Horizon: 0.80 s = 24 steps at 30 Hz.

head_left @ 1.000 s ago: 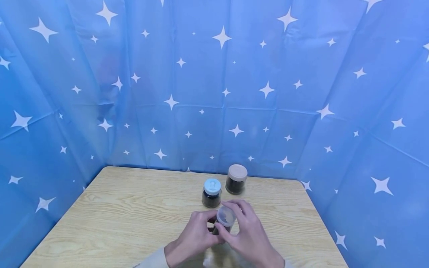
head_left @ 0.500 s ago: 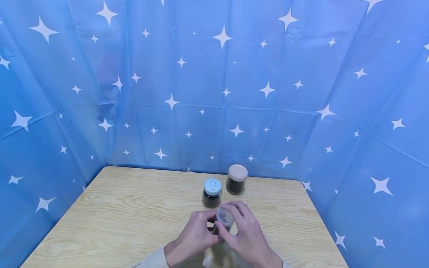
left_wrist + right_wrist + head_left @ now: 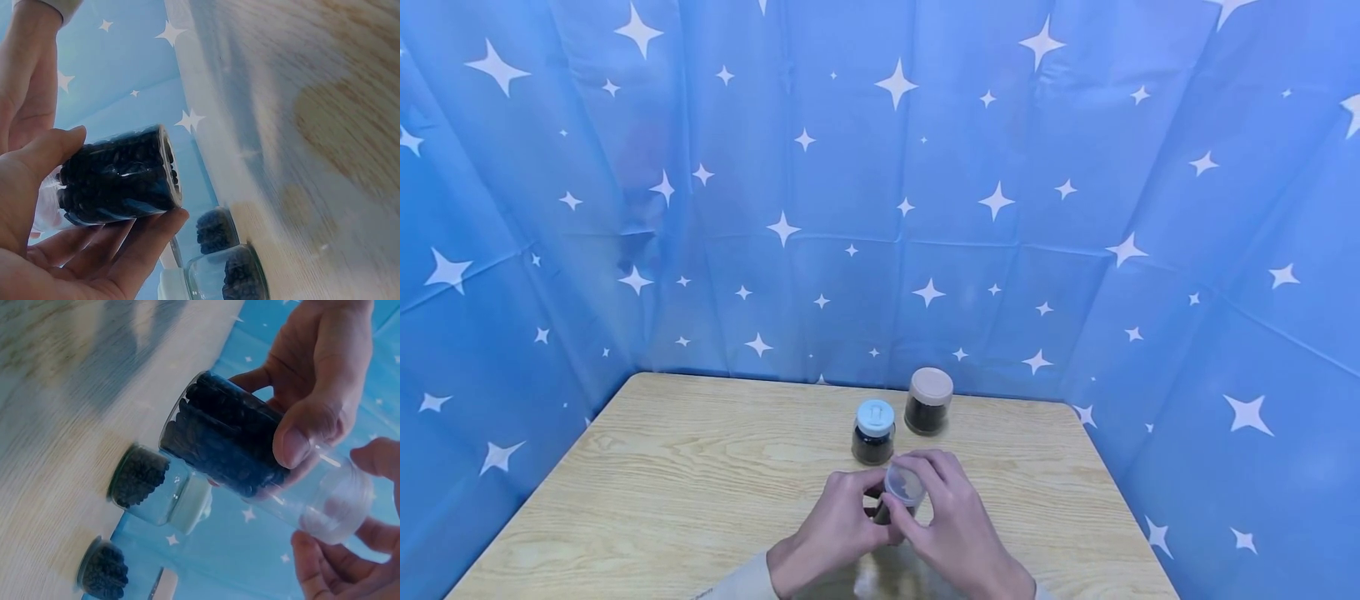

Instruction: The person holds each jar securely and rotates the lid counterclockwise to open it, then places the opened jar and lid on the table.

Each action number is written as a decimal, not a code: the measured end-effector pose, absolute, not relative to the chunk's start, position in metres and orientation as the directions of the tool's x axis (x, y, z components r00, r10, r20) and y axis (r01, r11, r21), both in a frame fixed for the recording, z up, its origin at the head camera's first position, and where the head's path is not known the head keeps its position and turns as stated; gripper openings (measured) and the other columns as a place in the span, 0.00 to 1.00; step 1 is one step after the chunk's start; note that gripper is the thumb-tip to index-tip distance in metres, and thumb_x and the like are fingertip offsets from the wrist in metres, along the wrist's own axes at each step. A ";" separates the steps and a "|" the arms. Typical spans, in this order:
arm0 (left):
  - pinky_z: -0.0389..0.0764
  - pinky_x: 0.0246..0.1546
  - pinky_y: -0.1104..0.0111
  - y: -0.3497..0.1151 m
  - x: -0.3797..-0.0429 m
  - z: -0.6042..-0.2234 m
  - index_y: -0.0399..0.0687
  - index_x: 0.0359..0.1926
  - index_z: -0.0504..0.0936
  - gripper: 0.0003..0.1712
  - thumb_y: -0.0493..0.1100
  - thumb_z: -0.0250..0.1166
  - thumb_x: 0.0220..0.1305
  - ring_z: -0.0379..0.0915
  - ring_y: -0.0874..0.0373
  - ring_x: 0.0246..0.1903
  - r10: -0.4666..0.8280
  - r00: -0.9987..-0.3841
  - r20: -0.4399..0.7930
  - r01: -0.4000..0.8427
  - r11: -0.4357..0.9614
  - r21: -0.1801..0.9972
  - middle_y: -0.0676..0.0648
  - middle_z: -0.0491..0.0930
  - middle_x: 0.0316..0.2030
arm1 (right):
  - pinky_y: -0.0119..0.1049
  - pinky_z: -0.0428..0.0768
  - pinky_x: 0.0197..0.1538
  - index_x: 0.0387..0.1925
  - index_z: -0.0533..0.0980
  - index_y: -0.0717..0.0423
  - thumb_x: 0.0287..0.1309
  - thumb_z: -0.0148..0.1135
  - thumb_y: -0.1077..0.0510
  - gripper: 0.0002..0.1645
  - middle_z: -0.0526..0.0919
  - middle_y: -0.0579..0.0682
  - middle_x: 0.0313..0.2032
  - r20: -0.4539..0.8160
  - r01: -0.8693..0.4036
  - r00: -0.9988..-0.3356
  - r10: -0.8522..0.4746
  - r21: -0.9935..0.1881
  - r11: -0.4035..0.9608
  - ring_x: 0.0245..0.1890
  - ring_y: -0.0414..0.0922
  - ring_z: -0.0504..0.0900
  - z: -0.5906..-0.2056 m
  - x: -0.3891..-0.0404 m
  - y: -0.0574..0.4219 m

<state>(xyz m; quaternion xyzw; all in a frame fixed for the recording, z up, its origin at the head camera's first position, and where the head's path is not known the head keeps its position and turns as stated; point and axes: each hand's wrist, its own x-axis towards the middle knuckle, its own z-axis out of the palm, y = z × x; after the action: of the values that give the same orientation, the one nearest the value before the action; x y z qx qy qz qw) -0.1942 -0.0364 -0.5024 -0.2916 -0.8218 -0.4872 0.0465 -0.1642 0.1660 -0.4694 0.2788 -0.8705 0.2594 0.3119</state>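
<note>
My left hand (image 3: 838,518) grips the body of a clear jar (image 3: 228,434), its fingers and thumb curled round the side. Dark bean-like pieces fill most of the jar, and the part near the lid is see-through. Fingers and thumb of my right hand (image 3: 955,525) hold the edge of the translucent lid (image 3: 905,482). In the left wrist view the jar lies across the picture with its base (image 3: 170,167) toward the table, off the tabletop. My left palm hides part of the lid end there.
A glass jar with a light blue lid (image 3: 876,418) stands on the wooden table (image 3: 700,483) just beyond my hands. Behind it to the right is a wider jar with a beige lid (image 3: 932,387). Both hold dark pieces. A blue star-patterned curtain (image 3: 850,167) surrounds the table.
My right hand's fingers have shifted slightly left at the lid, and the lid has moved a touch with them. The left hand and the two standing jars stay where they were.
</note>
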 end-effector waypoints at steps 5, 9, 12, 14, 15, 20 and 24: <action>0.90 0.45 0.78 -0.036 -0.194 -0.502 0.60 0.49 0.91 0.21 0.35 0.84 0.57 0.85 0.75 0.41 0.433 -0.819 0.377 0.539 0.356 0.763 0.59 0.95 0.41 | 0.44 0.94 0.58 0.61 0.88 0.49 0.60 0.89 0.57 0.29 0.89 0.42 0.57 0.687 -0.662 -0.643 -0.338 -0.277 0.696 0.57 0.41 0.87 -0.468 -0.165 0.168; 0.89 0.46 0.80 -0.036 -0.193 -0.501 0.60 0.48 0.91 0.21 0.35 0.85 0.57 0.86 0.75 0.42 0.433 -0.816 0.383 0.544 0.351 0.762 0.59 0.95 0.40 | 0.45 0.93 0.58 0.61 0.88 0.48 0.60 0.88 0.59 0.28 0.89 0.41 0.57 0.693 -0.693 -0.623 -0.364 -0.272 0.668 0.58 0.42 0.87 -0.467 -0.166 0.170; 0.89 0.46 0.81 -0.036 -0.193 -0.501 0.60 0.49 0.91 0.21 0.36 0.86 0.58 0.89 0.73 0.44 0.435 -0.813 0.386 0.547 0.347 0.762 0.58 0.95 0.41 | 0.44 0.94 0.59 0.61 0.87 0.47 0.60 0.87 0.61 0.28 0.89 0.41 0.58 0.695 -0.728 -0.598 -0.399 -0.262 0.633 0.58 0.42 0.87 -0.465 -0.168 0.173; 0.90 0.46 0.81 -0.037 -0.192 -0.501 0.59 0.50 0.91 0.21 0.37 0.86 0.59 0.90 0.72 0.47 0.440 -0.811 0.386 0.549 0.343 0.763 0.58 0.96 0.43 | 0.43 0.94 0.60 0.62 0.87 0.47 0.60 0.86 0.62 0.29 0.89 0.41 0.59 0.689 -0.753 -0.584 -0.430 -0.261 0.604 0.60 0.43 0.88 -0.463 -0.170 0.176; 0.90 0.47 0.81 -0.037 -0.192 -0.501 0.59 0.50 0.91 0.21 0.37 0.87 0.60 0.91 0.72 0.47 0.443 -0.810 0.385 0.549 0.341 0.763 0.58 0.96 0.43 | 0.42 0.93 0.62 0.63 0.87 0.47 0.60 0.86 0.62 0.30 0.89 0.42 0.60 0.681 -0.765 -0.579 -0.448 -0.263 0.588 0.60 0.43 0.88 -0.462 -0.171 0.178; 0.90 0.47 0.80 -0.037 -0.192 -0.502 0.53 0.57 0.92 0.24 0.40 0.88 0.61 0.91 0.71 0.50 0.460 -0.803 0.380 0.552 0.329 0.766 0.56 0.96 0.48 | 0.40 0.92 0.66 0.65 0.86 0.49 0.58 0.83 0.66 0.33 0.89 0.46 0.63 0.643 -0.836 -0.525 -0.558 -0.263 0.482 0.63 0.44 0.89 -0.455 -0.179 0.189; 0.90 0.46 0.81 -0.037 -0.190 -0.502 0.51 0.59 0.93 0.24 0.42 0.88 0.63 0.92 0.69 0.52 0.473 -0.797 0.376 0.550 0.313 0.774 0.53 0.96 0.51 | 0.42 0.92 0.66 0.65 0.85 0.49 0.60 0.80 0.68 0.32 0.89 0.46 0.65 0.598 -0.880 -0.471 -0.648 -0.268 0.392 0.65 0.45 0.89 -0.447 -0.185 0.196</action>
<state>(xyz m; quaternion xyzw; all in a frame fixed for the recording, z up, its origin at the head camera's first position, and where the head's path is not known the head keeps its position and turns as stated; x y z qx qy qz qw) -0.1904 -0.0371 -0.5024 -0.3160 -0.8092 -0.4937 0.0394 -0.1847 0.1958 -0.4469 0.4725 -0.8089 0.2846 0.2036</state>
